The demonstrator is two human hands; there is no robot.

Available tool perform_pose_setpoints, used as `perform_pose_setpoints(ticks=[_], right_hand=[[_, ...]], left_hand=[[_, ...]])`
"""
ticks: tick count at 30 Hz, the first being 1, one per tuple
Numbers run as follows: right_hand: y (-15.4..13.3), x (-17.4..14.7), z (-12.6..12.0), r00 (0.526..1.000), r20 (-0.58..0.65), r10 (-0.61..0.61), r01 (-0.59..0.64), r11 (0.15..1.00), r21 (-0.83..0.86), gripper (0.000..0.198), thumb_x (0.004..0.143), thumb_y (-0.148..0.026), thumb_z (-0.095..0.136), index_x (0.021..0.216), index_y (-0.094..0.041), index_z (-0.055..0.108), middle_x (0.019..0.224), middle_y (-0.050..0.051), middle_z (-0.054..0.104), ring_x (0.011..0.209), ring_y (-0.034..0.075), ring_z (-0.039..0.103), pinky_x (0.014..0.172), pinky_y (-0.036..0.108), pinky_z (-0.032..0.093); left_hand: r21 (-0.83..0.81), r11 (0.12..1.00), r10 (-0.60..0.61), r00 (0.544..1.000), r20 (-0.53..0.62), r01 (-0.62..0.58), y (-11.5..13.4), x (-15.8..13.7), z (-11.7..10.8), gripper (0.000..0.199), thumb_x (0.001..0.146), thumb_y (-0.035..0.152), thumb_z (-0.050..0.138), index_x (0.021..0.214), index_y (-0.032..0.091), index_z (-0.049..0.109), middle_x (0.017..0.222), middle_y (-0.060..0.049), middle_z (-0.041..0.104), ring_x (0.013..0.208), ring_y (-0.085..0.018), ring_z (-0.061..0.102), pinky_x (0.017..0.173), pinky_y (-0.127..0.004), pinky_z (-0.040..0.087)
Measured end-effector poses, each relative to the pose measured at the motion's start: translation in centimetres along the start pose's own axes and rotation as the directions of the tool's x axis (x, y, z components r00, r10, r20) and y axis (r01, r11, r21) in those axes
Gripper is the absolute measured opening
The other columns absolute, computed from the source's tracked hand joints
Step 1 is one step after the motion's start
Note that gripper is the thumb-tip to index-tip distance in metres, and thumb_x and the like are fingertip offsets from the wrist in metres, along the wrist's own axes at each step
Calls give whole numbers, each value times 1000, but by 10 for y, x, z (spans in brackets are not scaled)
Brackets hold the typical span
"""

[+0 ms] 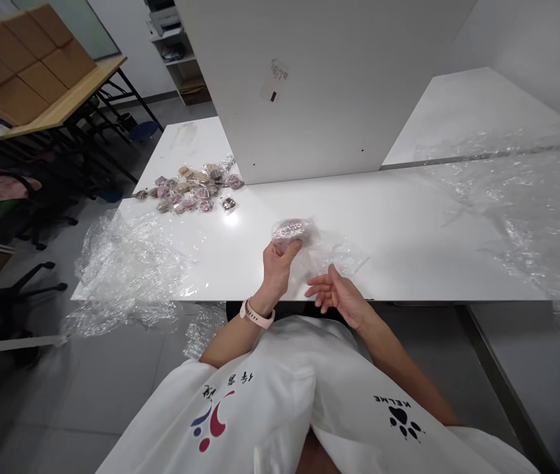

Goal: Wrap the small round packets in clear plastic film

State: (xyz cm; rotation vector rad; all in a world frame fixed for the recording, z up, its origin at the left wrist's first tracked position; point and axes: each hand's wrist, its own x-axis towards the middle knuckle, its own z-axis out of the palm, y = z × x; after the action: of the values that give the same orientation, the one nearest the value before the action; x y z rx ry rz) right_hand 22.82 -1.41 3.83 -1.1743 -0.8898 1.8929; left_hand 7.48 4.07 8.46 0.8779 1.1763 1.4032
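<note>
1. Left grip (278,264) pinches the wrapped packet (293,229), centre of the frame.
2. Right grip (337,293) is spread, apparently empty.
3. Packet seems light, slippery; best held around its bulky body.

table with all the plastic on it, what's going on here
A person's left hand grips a pinkish bundle in clear plastic, part of which spreads to the right. The right hand is open beside that plastic, fingers loosely spread. Farther left on the table lies a pile of small packets, with one packet just apart. Crumpled film lies at the left end and right end.
</note>
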Motion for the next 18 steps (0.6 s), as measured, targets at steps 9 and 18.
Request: perform_pose_setpoints(ticks=[9, 18], right_hand=[[-61, 49, -18, 975, -49, -215, 210, 974, -91, 39, 74, -60, 71, 84, -23, 64, 73, 4, 68, 70, 21, 66, 62, 35, 56], [-51, 20, 17, 681, 585, -441, 669, 50, -741, 43, 100, -38, 45, 140, -25, 55, 147, 8, 54, 143, 28, 41, 117, 55, 34]], left_hand=[[241, 936, -343, 808, 478, 255, 10, -39, -15, 35, 64, 47, 86, 69, 17, 69, 65, 0, 62, 61, -12, 55, 60, -27, 45], [55, 808, -584, 782, 219, 587, -22, 7, -45, 28, 56, 26, 87, 63, 15, 62, 59, 3, 57, 58, -9, 53, 59, -24, 46]])
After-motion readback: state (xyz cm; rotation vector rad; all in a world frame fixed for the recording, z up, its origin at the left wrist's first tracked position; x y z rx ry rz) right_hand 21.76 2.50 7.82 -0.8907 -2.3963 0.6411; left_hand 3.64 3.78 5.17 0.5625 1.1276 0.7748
